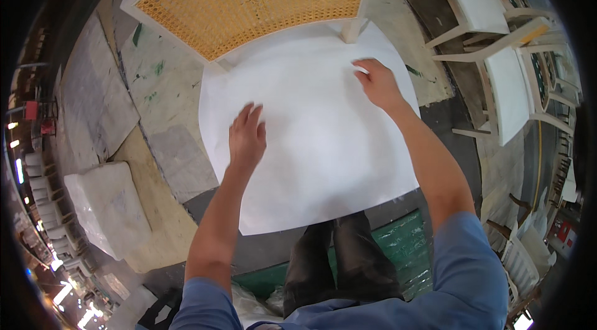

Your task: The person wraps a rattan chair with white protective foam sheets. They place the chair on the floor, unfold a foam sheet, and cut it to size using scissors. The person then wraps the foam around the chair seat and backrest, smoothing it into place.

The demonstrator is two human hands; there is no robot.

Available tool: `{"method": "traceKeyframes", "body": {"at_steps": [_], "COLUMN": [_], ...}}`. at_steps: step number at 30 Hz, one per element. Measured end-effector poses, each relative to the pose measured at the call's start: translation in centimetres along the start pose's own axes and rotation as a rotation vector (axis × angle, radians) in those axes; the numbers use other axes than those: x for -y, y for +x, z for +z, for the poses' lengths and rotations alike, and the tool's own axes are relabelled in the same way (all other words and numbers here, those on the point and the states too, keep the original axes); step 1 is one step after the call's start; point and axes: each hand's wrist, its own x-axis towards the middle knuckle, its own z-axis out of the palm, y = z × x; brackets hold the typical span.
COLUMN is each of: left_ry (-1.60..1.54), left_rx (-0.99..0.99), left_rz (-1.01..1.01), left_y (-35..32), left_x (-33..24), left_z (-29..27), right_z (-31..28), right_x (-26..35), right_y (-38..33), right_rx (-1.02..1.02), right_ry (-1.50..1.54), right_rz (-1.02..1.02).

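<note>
In front of me stands a chair whose pale wooden frame holds a woven cane back point(255, 4). A large white sheet point(311, 143) covers its seat, curving out past the sides and toward my legs. Above the sheet's left part is my left hand point(247, 134), fingers apart and holding nothing. My right hand point(377, 83) is over the far right part, near the foot of the right back post point(352, 30). Its fingers are slightly bent and spread, with nothing in them. Whether either hand touches the sheet, I cannot tell.
Several pale chairs with white seats point(511, 91) stand at the right. Flattened cardboard point(171, 162) lies on the floor to the left, with a plastic-wrapped white pad point(106, 206) on it. Green plastic sheeting point(404, 255) lies by my feet. Rows of chairs point(53, 206) line the far left.
</note>
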Motion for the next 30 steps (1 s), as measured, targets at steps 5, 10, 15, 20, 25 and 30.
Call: {"method": "traceKeyframes", "body": {"at_steps": [5,10,15,20,25,30], "left_ry": [-0.072,0.123,0.012,0.128,0.144,0.190], "left_rx": [-0.059,0.271,-0.050,-0.153,-0.236,-0.424], "left_rz": [-0.058,-0.233,-0.131,-0.313,-0.371,-0.170], "left_y": [13.1,15.8,11.1,13.5,14.6,14.0], "left_x": [-0.6,1.6,3.7,3.5,3.7,4.5], "left_z": [2.2,1.6,-1.6,-1.9,1.6,2.2], "right_z": [0.6,0.6,-0.4,2.8,7.3,9.8], "right_x": [-1.4,-1.9,0.8,1.4,0.2,0.7], "right_y": [9.4,10.6,8.5,10.4,12.2,12.3], "right_rx": [0.234,0.437,0.120,-0.125,-0.278,-0.346], "right_ry": [-0.463,-0.567,-0.277,-0.171,-0.162,-0.086], "right_rz": [-0.044,0.027,-0.093,-0.160,-0.130,-0.125]}}
